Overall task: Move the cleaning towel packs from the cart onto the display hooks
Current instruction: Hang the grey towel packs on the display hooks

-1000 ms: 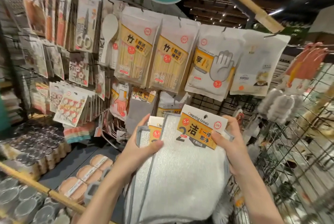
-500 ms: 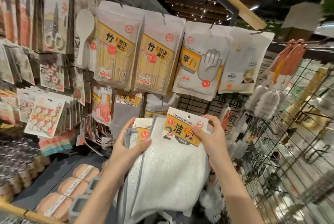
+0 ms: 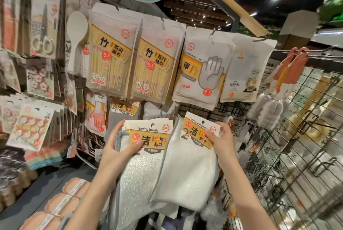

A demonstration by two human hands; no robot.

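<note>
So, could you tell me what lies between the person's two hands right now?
In the head view, the cleaning towel packs span the gap: the left hand grips a fanned stack of header cards, the right hand pinches one separate pack's card.

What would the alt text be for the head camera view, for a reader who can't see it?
A person's left hand holds a stack of cleaning towel packs while the right hand peels one pack off by its card header, in front of a shop display. Bagged bamboo sticks and disposable gloves hang on hooks above.
</note>
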